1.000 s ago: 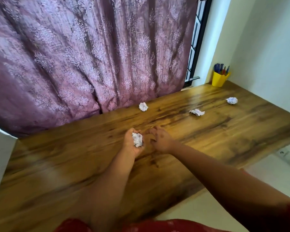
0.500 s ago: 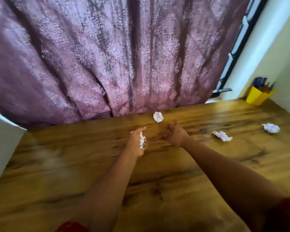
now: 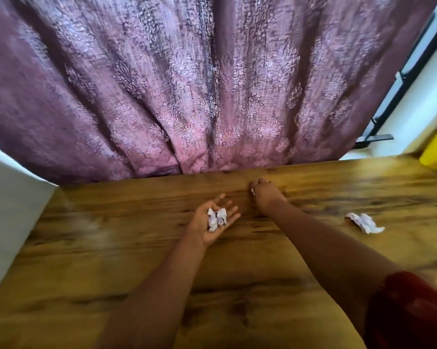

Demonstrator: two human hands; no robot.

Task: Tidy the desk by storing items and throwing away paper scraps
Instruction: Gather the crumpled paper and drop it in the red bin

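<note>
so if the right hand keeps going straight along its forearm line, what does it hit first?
Probably the purple patterned curtain behind the wooden desk. The right hand, closed over a white paper scrap, has only bare wood ahead; depth is unclear.

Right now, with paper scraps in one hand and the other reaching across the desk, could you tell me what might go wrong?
1. The left hand lies palm up with its fingers spread, so the crumpled scraps resting loose on it may roll off.
2. The right hand is curled over a scrap near the curtain; only a sliver of white shows, so the grip may be weak.
3. The crumpled paper further right could be overlooked.
</note>
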